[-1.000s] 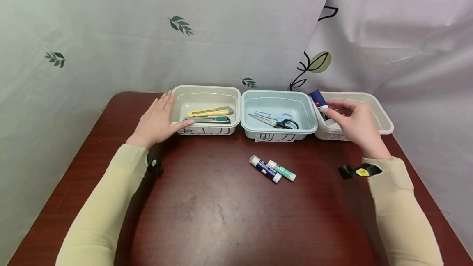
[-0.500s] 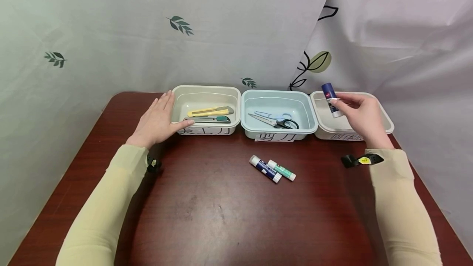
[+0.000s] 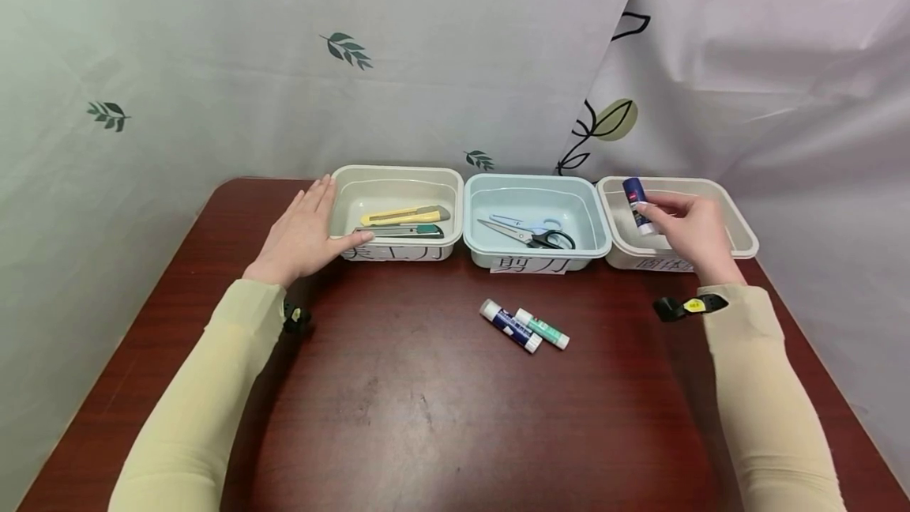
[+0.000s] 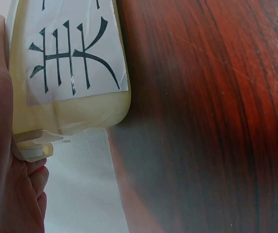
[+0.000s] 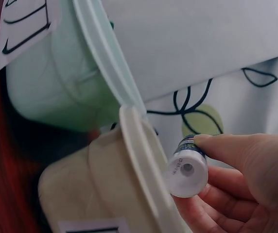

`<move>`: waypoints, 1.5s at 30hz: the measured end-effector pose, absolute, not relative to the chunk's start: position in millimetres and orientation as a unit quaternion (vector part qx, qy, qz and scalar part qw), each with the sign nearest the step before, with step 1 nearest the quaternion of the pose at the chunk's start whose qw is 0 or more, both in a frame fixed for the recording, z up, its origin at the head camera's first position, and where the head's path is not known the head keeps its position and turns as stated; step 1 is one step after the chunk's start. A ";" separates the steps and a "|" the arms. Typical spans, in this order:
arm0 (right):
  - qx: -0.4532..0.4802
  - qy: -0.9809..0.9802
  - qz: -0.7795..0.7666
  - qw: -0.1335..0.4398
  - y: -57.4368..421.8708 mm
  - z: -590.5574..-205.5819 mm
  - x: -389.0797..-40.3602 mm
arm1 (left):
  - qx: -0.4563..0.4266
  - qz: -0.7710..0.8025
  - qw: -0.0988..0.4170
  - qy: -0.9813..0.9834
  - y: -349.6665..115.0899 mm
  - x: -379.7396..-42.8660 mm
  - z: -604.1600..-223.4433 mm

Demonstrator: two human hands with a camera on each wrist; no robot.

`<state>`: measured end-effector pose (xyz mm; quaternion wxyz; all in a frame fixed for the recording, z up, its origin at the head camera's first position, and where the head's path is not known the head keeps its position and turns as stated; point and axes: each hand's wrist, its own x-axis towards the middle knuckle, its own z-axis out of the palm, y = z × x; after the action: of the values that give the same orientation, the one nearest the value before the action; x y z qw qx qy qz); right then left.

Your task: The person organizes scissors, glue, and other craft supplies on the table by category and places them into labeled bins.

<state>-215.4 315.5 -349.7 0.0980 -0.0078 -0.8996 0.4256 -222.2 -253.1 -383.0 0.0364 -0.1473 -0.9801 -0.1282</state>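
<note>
My right hand [image 3: 700, 235] pinches a dark blue glue stick [image 3: 635, 200] over the right beige bin [image 3: 742, 239]. In the right wrist view the white base of the glue stick [image 5: 187, 177] faces the camera, beside the bin's rim. My left hand [image 3: 298, 231] rests with straight fingers on the left corner of the left beige bin [image 3: 398, 171], thumb along its front rim. In that bin lie a yellow utility knife [image 3: 405, 216] and a green-and-grey utility knife [image 3: 401, 231]. On the table, a blue glue stick [image 3: 510, 325] and a green glue stick [image 3: 543, 329] lie touching.
Between the beige bins stands a light blue bin [image 3: 538, 180] with black-handled scissors [image 3: 543, 238] and light blue scissors [image 3: 529, 223] inside. Paper labels with writing are stuck on the bin fronts. A pale curtain [image 3: 426, 62] hangs behind the dark red table [image 3: 398, 417].
My right hand has moved right with the glue stick, from the right bin's left edge to over its inside, rising and then dipping slightly. The left hand has stayed put.
</note>
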 end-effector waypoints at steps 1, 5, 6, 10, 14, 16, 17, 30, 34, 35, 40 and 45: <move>-0.010 -0.899 0.428 0.093 316.3 -351.1 -215.4 | -0.148 -0.128 0.037 -0.980 -253.2 -222.1 -383.1; -0.014 -0.895 0.438 0.080 318.7 -354.8 -215.6 | -0.148 -0.129 0.037 -0.980 -253.1 -221.9 -383.4; -0.014 -0.896 0.436 0.080 319.0 -355.2 -215.3 | -0.147 -0.130 0.038 -0.980 -253.1 -221.9 -383.4; -0.018 -0.898 0.430 0.088 319.8 -354.5 -214.2 | -0.147 -0.130 0.038 -0.980 -252.9 -221.9 -383.2; -0.022 -0.898 0.428 0.095 319.6 -351.2 -212.5 | -0.147 -0.128 0.038 -0.980 -253.2 -221.9 -383.3; -0.024 -0.899 0.426 0.096 319.1 -349.2 -211.5 | -0.147 -0.127 0.038 -0.980 -253.3 -221.8 -383.6; -0.024 -0.900 0.424 0.097 318.8 -348.2 -210.9 | -0.147 -0.127 0.039 -0.980 -253.4 -221.8 -383.8; -0.013 -0.908 0.402 0.122 312.9 -338.8 -204.5 | -0.149 -0.129 0.042 -0.980 -253.7 -222.0 -384.6; -0.005 -0.908 0.396 0.133 306.3 -333.5 -201.6 | -0.148 -0.130 0.041 -0.980 -254.0 -222.1 -385.0; -0.002 -0.908 0.395 0.137 304.3 -331.8 -200.4 | -0.148 -0.130 0.041 -0.980 -254.1 -222.2 -385.1; 0.016 -0.906 0.396 0.150 293.1 -324.0 -194.0 | -0.148 -0.128 0.041 -0.980 -254.1 -222.5 -385.6; 0.038 -0.903 0.400 0.153 283.3 -318.4 -189.0 | -0.147 -0.128 0.041 -0.980 -253.9 -222.7 -385.7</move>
<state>-189.0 283.3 -318.4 0.1531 0.0375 -0.9027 0.4004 -222.7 -253.9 -385.7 0.0412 -0.1471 -0.9799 -0.1285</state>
